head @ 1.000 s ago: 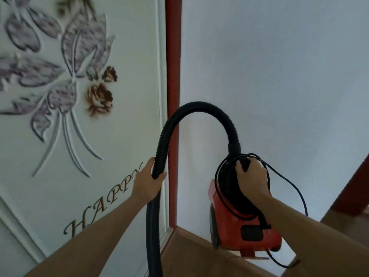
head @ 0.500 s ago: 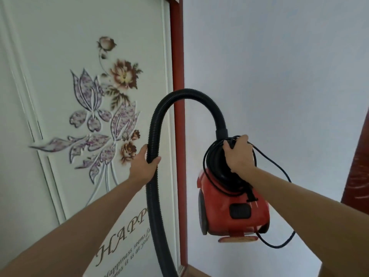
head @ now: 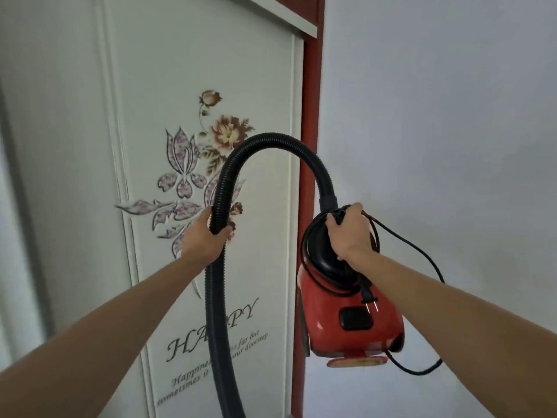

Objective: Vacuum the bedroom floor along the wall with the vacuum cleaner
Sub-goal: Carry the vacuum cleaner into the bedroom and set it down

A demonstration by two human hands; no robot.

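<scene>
Door panel (head: 196,70) is showing "HA…PY" w/ small script "Happines… far but, sometimes it… your doorstep", hose (head: 217,327) covering pt.

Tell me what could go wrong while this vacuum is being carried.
The cord hangs loose in a loop below the vacuum cleaner held by the right hand; it could snag or trip.
The plug dangles free and may swing.
The hose, gripped by the left hand, arches near the decorated door and might scrape it.
</scene>
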